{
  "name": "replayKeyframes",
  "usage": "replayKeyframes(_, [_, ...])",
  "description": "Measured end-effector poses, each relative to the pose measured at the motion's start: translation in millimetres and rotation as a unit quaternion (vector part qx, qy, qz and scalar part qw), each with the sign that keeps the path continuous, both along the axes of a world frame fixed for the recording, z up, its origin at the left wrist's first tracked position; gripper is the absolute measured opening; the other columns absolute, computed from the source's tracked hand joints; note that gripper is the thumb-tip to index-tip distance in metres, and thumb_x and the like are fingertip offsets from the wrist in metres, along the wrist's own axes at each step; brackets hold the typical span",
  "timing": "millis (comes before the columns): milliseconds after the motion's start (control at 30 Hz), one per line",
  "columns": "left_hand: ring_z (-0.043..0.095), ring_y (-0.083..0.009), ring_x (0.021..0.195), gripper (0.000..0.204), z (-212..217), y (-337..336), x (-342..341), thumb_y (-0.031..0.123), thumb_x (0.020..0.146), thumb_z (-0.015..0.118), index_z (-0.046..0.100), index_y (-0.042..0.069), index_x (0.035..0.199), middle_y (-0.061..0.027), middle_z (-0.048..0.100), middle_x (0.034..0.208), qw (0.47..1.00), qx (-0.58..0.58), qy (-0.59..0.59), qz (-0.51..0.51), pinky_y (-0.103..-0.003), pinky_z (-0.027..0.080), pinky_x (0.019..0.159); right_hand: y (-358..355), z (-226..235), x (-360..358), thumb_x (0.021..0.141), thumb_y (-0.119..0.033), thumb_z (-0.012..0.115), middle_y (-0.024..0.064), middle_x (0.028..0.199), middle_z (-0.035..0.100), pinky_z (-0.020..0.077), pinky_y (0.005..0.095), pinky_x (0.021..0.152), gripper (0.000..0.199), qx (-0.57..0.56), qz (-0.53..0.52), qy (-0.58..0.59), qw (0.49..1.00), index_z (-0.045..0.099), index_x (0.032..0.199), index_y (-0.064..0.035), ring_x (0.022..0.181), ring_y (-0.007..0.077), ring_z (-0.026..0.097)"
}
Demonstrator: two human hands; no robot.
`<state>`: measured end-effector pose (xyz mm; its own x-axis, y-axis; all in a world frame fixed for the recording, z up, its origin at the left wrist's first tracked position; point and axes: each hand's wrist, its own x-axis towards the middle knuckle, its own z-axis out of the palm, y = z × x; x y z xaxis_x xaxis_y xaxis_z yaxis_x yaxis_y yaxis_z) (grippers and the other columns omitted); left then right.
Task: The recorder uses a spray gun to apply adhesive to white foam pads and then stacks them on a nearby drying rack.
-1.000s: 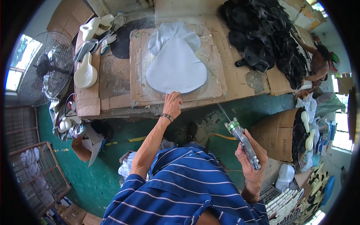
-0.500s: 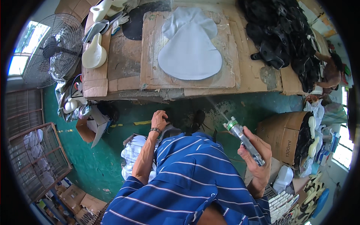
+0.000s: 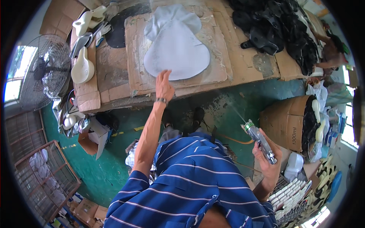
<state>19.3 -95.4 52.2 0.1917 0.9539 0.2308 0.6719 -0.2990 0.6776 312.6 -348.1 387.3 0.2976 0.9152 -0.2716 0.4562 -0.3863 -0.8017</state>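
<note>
Through my head feed, the left hand [image 3: 165, 88] has come up since half a second ago, when it hung over the floor [image 3: 95, 171] short of the tabletop [image 3: 110, 68]; now its fingers reach the near edge of the white piece [image 3: 178, 51]. They are stretched out and held narrow; whether they pinch the edge or merely touch it, I cannot tell. The right hand [image 3: 269, 154] is wrapped around the spray gun [image 3: 260, 142] as it was then, a faint pale streak leading off the nozzle, well apart from the tabletop. My view has shifted a little too, though the white piece stays where it lay.

Beside the right hand I see a big carton [image 3: 281, 121] leaning over, its mouth showing black pieces [image 3: 311, 127] with two cream-coloured shapes [image 3: 316, 110] at the rim. Left of the person's legs, partly behind the forearm, a wire basket [image 3: 131, 147] holds white items. A wire cage [image 3: 74, 176] farther left has white bundles [image 3: 40, 161] inside.

The white piece lies on a flat cardboard sheet [image 3: 137, 81] on the tabletop. Its near part is broad, rounded and smooth, narrowing away from me; beyond that a paler grey flap [image 3: 173, 17] spreads out, rumpled and creased. A small notch shows on its right side.
</note>
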Motion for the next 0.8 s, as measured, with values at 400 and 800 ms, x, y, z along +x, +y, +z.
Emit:
replayKeyframes(400, [0.029,-0.0388,0.148,0.063,-29.8,71.2,49.5,0.002,0.075,0.063,0.065,0.021,0.135,-0.0133,0.038,0.157,0.963,-0.131,0.208,-0.113,-0.06,0.025,0.12,28.1,-10.5,-12.8,0.09,-0.016,0.078,0.0068,0.09,0.07,0.0507,0.0257,0.071,0.054,0.098,-0.076,0.032,0.992,0.06,0.137,0.0042,0.078,0.0119,0.064])
replayKeyframes(800, [0.059,-0.0388,0.121,0.053,16.6,1.7,-7.5,-0.01,0.069,0.047,0.07,0.008,0.114,-0.0163,0.065,0.125,0.995,-0.039,-0.05,-0.074,-0.044,0.049,0.102,56.4,-10.6,-31.0,0.09,-0.012,0.078,0.0086,0.091,0.07,0.0519,0.0263,0.071,0.052,0.109,0.021,0.032,0.993,0.06,0.137,0.0049,0.078,0.0126,0.065])
